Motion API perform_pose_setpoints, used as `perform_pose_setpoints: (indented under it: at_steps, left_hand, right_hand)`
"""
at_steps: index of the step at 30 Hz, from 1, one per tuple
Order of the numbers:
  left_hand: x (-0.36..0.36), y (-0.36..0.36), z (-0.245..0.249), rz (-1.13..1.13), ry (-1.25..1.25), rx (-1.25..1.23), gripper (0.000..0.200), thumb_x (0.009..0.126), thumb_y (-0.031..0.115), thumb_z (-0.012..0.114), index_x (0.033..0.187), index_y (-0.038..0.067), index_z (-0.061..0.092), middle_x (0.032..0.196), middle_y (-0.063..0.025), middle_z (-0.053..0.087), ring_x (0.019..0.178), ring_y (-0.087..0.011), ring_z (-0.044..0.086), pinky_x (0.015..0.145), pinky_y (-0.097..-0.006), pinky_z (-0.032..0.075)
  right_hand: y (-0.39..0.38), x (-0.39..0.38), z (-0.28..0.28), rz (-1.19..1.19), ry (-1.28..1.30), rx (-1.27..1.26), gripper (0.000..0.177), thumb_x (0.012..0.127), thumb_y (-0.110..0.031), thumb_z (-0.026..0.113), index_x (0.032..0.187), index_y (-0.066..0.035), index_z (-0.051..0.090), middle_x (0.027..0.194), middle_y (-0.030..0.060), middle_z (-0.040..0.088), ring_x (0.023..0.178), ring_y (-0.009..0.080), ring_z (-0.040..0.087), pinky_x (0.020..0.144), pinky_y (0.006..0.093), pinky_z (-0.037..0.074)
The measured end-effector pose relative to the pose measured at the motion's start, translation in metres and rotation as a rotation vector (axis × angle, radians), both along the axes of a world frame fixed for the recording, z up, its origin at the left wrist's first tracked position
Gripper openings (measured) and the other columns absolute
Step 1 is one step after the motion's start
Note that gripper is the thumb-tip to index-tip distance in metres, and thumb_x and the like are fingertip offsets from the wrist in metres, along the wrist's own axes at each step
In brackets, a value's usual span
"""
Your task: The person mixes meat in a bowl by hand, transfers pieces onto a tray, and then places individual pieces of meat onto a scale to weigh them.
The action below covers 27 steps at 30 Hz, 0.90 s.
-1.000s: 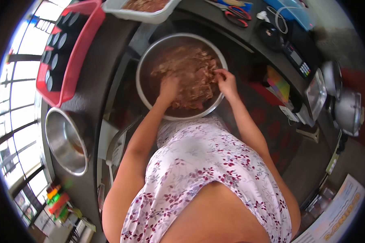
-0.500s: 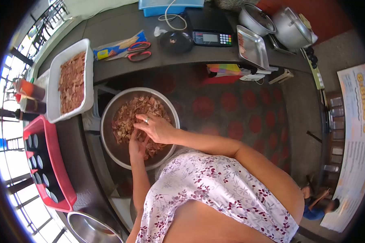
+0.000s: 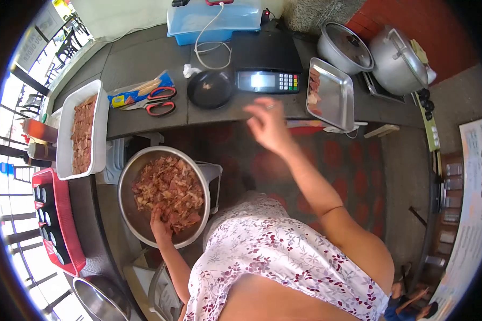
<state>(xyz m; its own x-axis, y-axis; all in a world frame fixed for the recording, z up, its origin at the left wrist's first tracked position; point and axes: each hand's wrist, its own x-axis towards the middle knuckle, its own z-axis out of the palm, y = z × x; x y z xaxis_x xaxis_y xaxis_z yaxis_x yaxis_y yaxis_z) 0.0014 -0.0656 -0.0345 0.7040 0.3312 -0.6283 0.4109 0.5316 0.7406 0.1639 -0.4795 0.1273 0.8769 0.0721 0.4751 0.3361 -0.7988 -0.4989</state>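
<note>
A large steel bowl [image 3: 126, 214] of sliced raw meat [image 3: 168, 192] stands low in front of me, on what looks like a stool. My left hand [image 3: 160, 229] reaches into the bowl, fingers stretched out against the near side of the meat. Away from the bowl, my right hand [image 3: 269, 127] hovers by the counter's front edge, below the digital scale [image 3: 268, 81]. Its fingers are apart and hold nothing; a ring shows on one. To its right, a steel tray [image 3: 337, 101] carries a few meat strips [image 3: 314, 88].
On the counter are a white tub [image 3: 65, 144] of meat, red-handled scissors [image 3: 160, 101], a small black bowl [image 3: 210, 90] and lidded pots [image 3: 396, 61]. A red basket [image 3: 72, 235] with dark bottles and another steel bowl [image 3: 99, 299] stand at left. A person [image 3: 407, 307] appears far right.
My right hand has left the meat and moved up and right toward the scale. My left hand stays at the meat. The view has shifted, showing more of the counter's back.
</note>
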Motion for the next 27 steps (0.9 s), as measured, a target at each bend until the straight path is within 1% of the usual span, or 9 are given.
perform_pose_setpoints:
  at_steps: [4,9,14,16,18,21,24,26,27]
  left_hand:
    - [-0.001,-0.037,0.002,0.134,0.047,-0.007,0.030,0.095,0.019,0.052,0.124,0.010,0.056,0.111,-0.0056,0.061,0.089,-0.0171,0.060,0.078,-0.0345,0.049]
    - [0.001,-0.065,0.012,0.206,0.054,0.039,0.035,0.096,0.023,0.051,0.128,0.012,0.054,0.113,-0.0051,0.061,0.089,-0.0150,0.059,0.075,-0.0306,0.049]
    - [0.014,-0.075,0.016,0.257,0.060,0.103,0.037,0.095,0.025,0.054,0.129,0.014,0.054,0.113,-0.0038,0.062,0.084,-0.0120,0.059,0.073,-0.0282,0.048]
    - [0.018,-0.072,0.017,0.263,0.049,0.075,0.032,0.096,0.021,0.050,0.126,0.010,0.054,0.111,-0.0053,0.062,0.092,-0.0156,0.059,0.072,-0.0300,0.047]
    - [0.022,-0.076,0.023,0.281,0.034,0.097,0.031,0.096,0.020,0.051,0.125,0.010,0.054,0.109,-0.0050,0.062,0.091,-0.0158,0.059,0.071,-0.0301,0.048]
    - [0.027,-0.080,0.029,0.267,-0.011,0.112,0.029,0.095,0.018,0.053,0.123,0.010,0.055,0.105,-0.0045,0.062,0.087,-0.0159,0.059,0.069,-0.0303,0.049]
    - [0.035,-0.096,0.038,0.304,-0.004,0.093,0.027,0.095,0.017,0.052,0.121,0.011,0.057,0.100,-0.0032,0.062,0.082,-0.0156,0.059,0.068,-0.0306,0.049]
    - [0.036,-0.103,0.042,0.295,-0.010,0.128,0.032,0.095,0.022,0.052,0.125,0.012,0.057,0.098,-0.0004,0.062,0.078,-0.0116,0.058,0.065,-0.0276,0.051]
    - [0.035,-0.103,0.043,0.288,-0.014,0.124,0.032,0.095,0.022,0.052,0.125,0.012,0.057,0.098,-0.0004,0.062,0.078,-0.0116,0.058,0.065,-0.0276,0.051]
  right_hand:
    - [-0.132,0.054,-0.001,-0.259,-0.113,-0.063,0.027,0.076,-0.007,0.066,0.103,-0.011,0.066,0.116,0.0144,0.053,0.109,0.0357,0.046,0.094,0.0451,0.040]
    - [-0.170,0.095,0.010,-0.169,-0.096,-0.178,0.030,0.076,-0.002,0.063,0.104,-0.012,0.067,0.123,0.0153,0.050,0.112,0.0360,0.045,0.095,0.0458,0.038]
    - [-0.164,0.130,0.028,0.027,-0.122,-0.235,0.034,0.076,0.002,0.060,0.105,-0.012,0.068,0.125,0.0160,0.049,0.116,0.0360,0.042,0.097,0.0466,0.036]
    - [-0.156,0.139,0.032,0.048,-0.165,-0.239,0.033,0.075,0.003,0.059,0.103,-0.012,0.068,0.123,0.0155,0.049,0.116,0.0363,0.043,0.097,0.0475,0.036]
    - [-0.138,0.141,0.029,0.091,-0.188,-0.231,0.029,0.075,0.002,0.060,0.099,-0.011,0.069,0.116,0.0143,0.052,0.109,0.0349,0.046,0.092,0.0471,0.038]
    - [-0.079,0.123,0.020,0.408,-0.213,-0.116,0.016,0.073,-0.006,0.061,0.086,-0.008,0.070,0.096,0.0110,0.058,0.096,0.0303,0.051,0.083,0.0438,0.040]
    - [-0.019,0.121,-0.012,0.604,-0.342,-0.361,0.016,0.077,-0.017,0.057,0.073,-0.006,0.067,0.095,0.0101,0.060,0.098,0.0242,0.052,0.084,0.0382,0.039]
    - [0.005,0.123,-0.029,0.575,-0.383,-0.618,0.015,0.079,-0.017,0.056,0.076,-0.008,0.068,0.096,0.0074,0.061,0.097,0.0213,0.052,0.087,0.0350,0.037]
    - [0.011,0.125,-0.031,0.579,-0.408,-0.623,0.015,0.080,-0.017,0.056,0.076,-0.008,0.068,0.095,0.0068,0.061,0.096,0.0210,0.052,0.087,0.0346,0.037]
